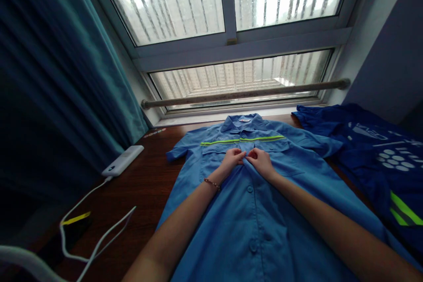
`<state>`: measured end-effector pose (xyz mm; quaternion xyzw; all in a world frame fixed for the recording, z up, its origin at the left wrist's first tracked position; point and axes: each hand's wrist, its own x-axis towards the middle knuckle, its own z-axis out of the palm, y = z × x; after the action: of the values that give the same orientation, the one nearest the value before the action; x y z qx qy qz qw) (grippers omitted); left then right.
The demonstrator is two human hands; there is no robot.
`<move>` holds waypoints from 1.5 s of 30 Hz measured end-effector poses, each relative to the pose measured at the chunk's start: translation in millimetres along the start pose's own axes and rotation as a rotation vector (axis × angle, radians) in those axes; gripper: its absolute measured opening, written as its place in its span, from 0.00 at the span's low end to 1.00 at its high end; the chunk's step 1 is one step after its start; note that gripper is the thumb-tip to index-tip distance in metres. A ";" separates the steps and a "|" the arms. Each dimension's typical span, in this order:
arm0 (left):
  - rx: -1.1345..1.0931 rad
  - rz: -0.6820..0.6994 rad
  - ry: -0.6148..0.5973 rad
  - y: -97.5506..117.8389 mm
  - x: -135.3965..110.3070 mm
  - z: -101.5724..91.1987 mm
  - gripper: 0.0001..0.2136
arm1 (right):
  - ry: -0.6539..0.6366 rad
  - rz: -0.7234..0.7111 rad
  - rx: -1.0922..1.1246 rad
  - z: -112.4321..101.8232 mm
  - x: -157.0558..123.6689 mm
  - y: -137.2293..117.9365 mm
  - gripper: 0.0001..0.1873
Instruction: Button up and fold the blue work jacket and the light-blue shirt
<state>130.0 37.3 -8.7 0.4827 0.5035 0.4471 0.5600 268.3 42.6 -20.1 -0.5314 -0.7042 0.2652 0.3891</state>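
Observation:
A light blue short-sleeved work shirt (224, 220) lies front up, its collar toward the window and a yellow-green stripe across the chest. My left hand (233, 159) pinches the front placket just below chest level, a beaded bracelet on its wrist. Right beside it, my right hand (259, 162) pinches the same placket, fingertips nearly meeting the left ones. The cloth is lifted a little between them. Whatever button sits there is hidden by the fingers. Lower on the placket a button (250, 189) shows, with another button (253, 246) nearer me.
The shirt rests on a dark wooden table (155, 176). To the right lies a dark blue garment (370, 150) with white print. At left are a white power bank (123, 161), its white cable (99, 244) and a blue curtain (66, 53). A metal rail (244, 94) crosses the window behind.

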 end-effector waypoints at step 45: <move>0.745 0.194 0.201 15.2 44.3 -25.3 0.16 | -0.149 -0.208 -0.588 -1.2 -56.5 -50.8 0.09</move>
<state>108.7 85.4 -0.2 0.6520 0.6354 0.3299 0.2496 249.2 -26.3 5.5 -0.5255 -0.8277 0.0475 0.1910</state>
